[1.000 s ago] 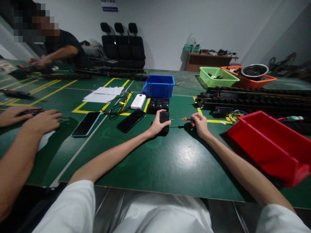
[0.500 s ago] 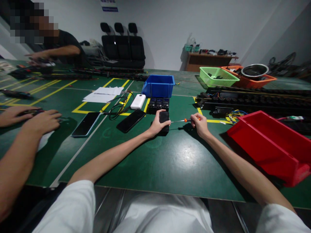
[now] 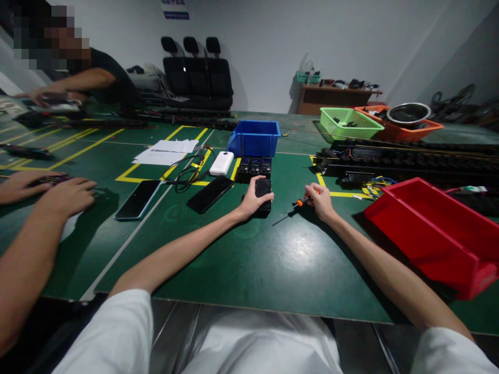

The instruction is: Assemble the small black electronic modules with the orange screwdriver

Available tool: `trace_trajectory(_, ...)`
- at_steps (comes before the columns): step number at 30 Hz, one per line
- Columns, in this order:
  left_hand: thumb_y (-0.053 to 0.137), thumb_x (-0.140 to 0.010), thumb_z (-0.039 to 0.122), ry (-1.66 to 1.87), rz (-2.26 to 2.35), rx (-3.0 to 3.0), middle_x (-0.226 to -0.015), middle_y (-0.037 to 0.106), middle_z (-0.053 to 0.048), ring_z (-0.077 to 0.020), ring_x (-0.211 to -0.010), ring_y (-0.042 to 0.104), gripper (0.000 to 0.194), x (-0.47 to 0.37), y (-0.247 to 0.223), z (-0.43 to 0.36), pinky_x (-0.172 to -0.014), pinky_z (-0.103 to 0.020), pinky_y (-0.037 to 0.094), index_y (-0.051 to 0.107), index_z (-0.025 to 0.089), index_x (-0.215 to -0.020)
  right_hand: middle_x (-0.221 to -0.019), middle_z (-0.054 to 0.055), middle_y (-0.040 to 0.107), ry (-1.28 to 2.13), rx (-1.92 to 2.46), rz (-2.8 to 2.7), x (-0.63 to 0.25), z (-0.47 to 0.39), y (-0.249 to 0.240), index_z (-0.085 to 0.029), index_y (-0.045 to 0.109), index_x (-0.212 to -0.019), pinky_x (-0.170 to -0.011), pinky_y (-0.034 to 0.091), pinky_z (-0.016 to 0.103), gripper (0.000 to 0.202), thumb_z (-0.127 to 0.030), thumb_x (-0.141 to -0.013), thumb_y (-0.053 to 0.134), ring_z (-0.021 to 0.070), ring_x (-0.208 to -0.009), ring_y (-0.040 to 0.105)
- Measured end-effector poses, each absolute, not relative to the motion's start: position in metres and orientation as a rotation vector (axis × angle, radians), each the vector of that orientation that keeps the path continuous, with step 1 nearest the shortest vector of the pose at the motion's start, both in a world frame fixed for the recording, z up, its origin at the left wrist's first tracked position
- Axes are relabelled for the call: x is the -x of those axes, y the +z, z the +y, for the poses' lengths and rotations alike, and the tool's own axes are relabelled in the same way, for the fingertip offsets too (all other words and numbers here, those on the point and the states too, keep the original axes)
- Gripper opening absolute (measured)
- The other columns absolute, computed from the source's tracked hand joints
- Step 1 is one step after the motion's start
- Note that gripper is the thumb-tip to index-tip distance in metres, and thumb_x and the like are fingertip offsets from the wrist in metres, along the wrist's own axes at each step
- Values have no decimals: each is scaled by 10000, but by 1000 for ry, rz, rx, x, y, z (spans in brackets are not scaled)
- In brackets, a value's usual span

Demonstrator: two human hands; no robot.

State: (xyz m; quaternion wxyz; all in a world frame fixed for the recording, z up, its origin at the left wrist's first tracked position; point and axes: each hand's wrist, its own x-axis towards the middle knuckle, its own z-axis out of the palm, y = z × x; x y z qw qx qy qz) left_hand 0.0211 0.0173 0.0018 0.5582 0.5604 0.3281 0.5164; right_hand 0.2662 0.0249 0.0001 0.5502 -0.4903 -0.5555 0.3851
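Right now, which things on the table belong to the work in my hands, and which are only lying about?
In the work:
black box, held by your left hand
screwdriver, in your right hand
perhaps the black blocks behind the box

Seemingly just lying about:
black phone
blue-edged phone
white power bank
papers
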Motion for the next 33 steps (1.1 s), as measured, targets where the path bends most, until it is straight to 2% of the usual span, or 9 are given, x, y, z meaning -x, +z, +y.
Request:
trace_trajectory(5,740,-705,331,1218,752,-1168,-974,602,-24,-131,-691,654,689,-20,4,19,-675,-324,542,354,255,-1271,-558,-31,525,889,1136,-1274,-266,25,1,-192,515,-636,-395,357,182,392,-519,-746,702,84,-462,493)
trace_trajectory(9,731,-713,346,1213,754,-1061,-956,616,-24,-147,-681,663,674,-19,6,22,-653,-321,544,363,256,-1270,-581,-29,557,912,1094,-1314,-267,26,1,-192,564,-687,-441,388,191,345,-498,-751,710,88,-494,502)
trace_trajectory(20,721,-731,305,1221,727,-989,-946,631,-24,-155,-690,678,632,-17,6,23,-670,-333,558,377,257,-1258,-585,-30,574,899,1111,-1303,-268,28,-2,-186,585,-709,-464,394,195,294,-447,-754,713,93,-510,515)
trace_trajectory(33,729,-723,332,1223,740,-1010,-951,629,-32,-155,-684,675,653,-18,6,23,-634,-315,556,370,255,-1263,-577,-30,564,909,1115,-1301,-268,28,-2,-186,572,-696,-440,388,191,315,-466,-747,708,89,-487,507)
